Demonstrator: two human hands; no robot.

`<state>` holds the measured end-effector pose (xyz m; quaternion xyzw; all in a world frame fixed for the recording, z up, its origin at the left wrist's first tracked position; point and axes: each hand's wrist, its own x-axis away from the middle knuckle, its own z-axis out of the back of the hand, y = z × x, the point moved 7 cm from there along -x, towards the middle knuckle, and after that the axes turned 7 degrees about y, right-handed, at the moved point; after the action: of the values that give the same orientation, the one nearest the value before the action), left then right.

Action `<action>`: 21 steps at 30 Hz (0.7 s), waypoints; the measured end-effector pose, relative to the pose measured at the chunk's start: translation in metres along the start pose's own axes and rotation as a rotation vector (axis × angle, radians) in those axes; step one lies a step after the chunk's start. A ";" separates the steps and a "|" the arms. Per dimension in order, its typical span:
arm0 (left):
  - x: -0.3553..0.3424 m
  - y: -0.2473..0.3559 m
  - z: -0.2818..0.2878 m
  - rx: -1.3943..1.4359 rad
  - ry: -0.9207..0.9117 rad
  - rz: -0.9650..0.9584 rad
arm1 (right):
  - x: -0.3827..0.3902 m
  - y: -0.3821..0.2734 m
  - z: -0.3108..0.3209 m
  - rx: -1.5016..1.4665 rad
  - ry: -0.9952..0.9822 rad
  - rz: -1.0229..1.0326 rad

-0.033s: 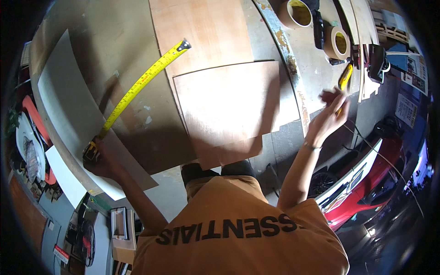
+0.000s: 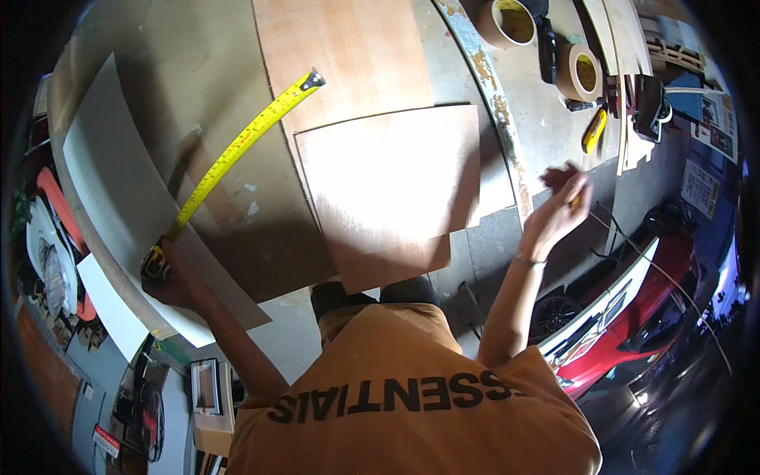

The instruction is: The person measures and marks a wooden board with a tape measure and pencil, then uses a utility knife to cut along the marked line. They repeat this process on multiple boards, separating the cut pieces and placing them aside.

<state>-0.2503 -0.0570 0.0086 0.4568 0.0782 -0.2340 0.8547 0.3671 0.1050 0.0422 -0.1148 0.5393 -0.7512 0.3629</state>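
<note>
My left hand [image 2: 178,277] is closed around the case of a tape measure [image 2: 157,267]. Its yellow blade stretches up and to the right, and the metal hook at the end hangs above the bench beside the plywood. My right hand [image 2: 560,212], its fingers curled and partly blurred, is raised at the bench's right edge. A small orange-yellow bit shows at those fingers, too small to name. Just beyond that hand lies a yellow utility knife [image 2: 594,131]. Between my hands, a thin plywood piece [image 2: 392,170] rests over a longer plywood sheet [image 2: 344,51].
A curved white sheet [image 2: 119,158] lies along the bench's left side. A paint-worn metal straightedge [image 2: 495,99] runs right of the plywood. Two tape rolls, one a brown roll [image 2: 567,73], stand at the far right. A red car [image 2: 633,324] is beyond the bench.
My right hand has drawn back slightly toward me and left, away from the utility knife. My left hand still holds the tape measure with its blade out.
</note>
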 end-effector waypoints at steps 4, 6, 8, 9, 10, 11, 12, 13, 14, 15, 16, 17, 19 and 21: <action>-0.002 -0.001 -0.007 -0.039 0.005 0.008 | 0.066 0.046 0.034 0.139 -0.111 -0.105; -0.002 0.000 -0.012 -0.038 -0.010 -0.012 | 0.095 0.060 0.048 0.200 -0.184 -0.183; -0.004 -0.003 -0.019 -0.014 -0.005 -0.036 | 0.111 0.069 0.048 0.244 -0.234 -0.186; -0.005 -0.006 -0.021 -0.011 -0.009 -0.050 | 0.119 0.074 0.051 0.263 -0.263 -0.251; -0.008 -0.009 -0.023 0.003 -0.017 -0.082 | 0.124 0.077 0.050 0.209 -0.290 -0.295; -0.010 -0.013 -0.026 -0.003 -0.037 -0.106 | 0.124 0.075 0.050 0.189 -0.301 -0.284; -0.013 -0.016 -0.029 0.001 -0.062 -0.149 | 0.122 0.071 0.048 0.188 -0.315 -0.247; -0.017 -0.019 -0.031 0.020 -0.058 -0.209 | 0.114 0.065 0.051 0.190 -0.242 -0.201; -0.017 -0.020 -0.040 -0.239 -0.077 -0.323 | 0.106 0.057 0.049 0.184 -0.205 -0.134; -0.018 -0.020 -0.047 -0.494 -0.051 -0.452 | 0.092 0.040 0.046 0.221 -0.177 0.051; -0.022 -0.025 -0.041 -0.559 -0.014 -0.396 | 0.078 0.027 0.038 0.281 -0.206 0.188; -0.026 -0.022 -0.036 -0.449 0.034 -0.380 | 0.068 0.020 0.029 0.293 -0.237 0.173; -0.027 -0.030 -0.023 -0.057 0.090 -0.102 | 0.050 0.001 -0.007 0.308 -0.396 0.268; -0.023 -0.016 -0.018 0.004 0.111 -0.087 | 0.045 -0.019 -0.055 0.212 -0.606 0.426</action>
<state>-0.2762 -0.0420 -0.0055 0.4670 0.1446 -0.2456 0.8371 0.2956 0.1179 0.0277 -0.1788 0.3388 -0.6428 0.6634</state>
